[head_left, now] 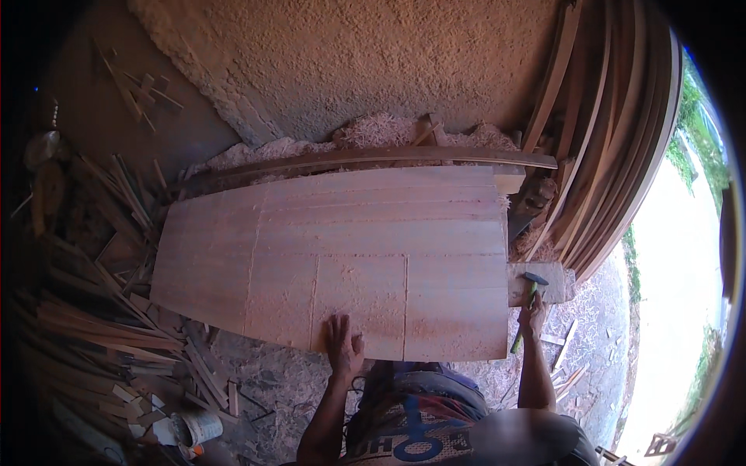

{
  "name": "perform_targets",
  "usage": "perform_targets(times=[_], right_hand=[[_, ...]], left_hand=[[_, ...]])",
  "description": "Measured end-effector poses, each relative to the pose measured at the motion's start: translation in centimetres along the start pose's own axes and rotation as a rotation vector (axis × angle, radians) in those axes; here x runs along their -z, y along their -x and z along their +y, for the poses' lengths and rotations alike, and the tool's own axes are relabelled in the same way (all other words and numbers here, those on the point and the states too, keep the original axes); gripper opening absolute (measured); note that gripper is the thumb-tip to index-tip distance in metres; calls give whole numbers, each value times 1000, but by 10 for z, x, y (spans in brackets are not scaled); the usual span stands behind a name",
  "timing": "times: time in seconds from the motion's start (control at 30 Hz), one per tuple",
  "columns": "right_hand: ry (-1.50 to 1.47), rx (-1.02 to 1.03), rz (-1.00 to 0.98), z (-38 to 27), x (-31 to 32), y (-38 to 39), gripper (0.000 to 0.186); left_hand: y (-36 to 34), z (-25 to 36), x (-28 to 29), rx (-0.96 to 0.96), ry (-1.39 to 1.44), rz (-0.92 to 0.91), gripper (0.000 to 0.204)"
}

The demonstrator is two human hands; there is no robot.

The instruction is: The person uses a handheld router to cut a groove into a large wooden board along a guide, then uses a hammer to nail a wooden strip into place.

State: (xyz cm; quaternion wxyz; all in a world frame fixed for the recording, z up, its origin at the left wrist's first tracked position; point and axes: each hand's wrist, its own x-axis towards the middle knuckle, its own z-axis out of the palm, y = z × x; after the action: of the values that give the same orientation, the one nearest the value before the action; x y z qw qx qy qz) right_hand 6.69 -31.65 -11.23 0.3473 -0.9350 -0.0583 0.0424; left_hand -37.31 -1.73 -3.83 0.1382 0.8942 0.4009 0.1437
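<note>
A wide pale wooden panel (373, 225) lies flat in front of me, with seams or grooves running along and across it and shavings scattered over it. My left hand (343, 347) rests on its near edge, fingers stretched out over the wood. Off the panel's right end, my right hand (533, 317) is closed around the green handle of a hammer (536, 278). The hammer's dark head sits above the hand, over a thick block of wood (550, 289) that sticks out from beneath the panel. Whether the head touches this block I cannot tell.
Behind the panel runs a long plank (373, 158), with heaped shavings (377, 130) against a rough wall (350, 62). Long boards (622, 140) lean at the right, beside a bright opening. Offcuts (116, 334) crowd the left, and a white bucket (202, 427) stands lower left.
</note>
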Motion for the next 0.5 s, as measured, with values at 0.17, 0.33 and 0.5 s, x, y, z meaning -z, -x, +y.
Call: perform_targets(times=[0.17, 0.33, 0.5], right_hand=[[98, 43, -9, -30, 8, 8, 48], [270, 28, -29, -43, 23, 4, 52], [292, -8, -49, -58, 22, 3, 61]], left_hand=[[-27, -16, -13, 24, 55, 33, 78], [-79, -18, -28, 44, -9, 114, 73], [-102, 5, -34, 188, -359, 142, 67]])
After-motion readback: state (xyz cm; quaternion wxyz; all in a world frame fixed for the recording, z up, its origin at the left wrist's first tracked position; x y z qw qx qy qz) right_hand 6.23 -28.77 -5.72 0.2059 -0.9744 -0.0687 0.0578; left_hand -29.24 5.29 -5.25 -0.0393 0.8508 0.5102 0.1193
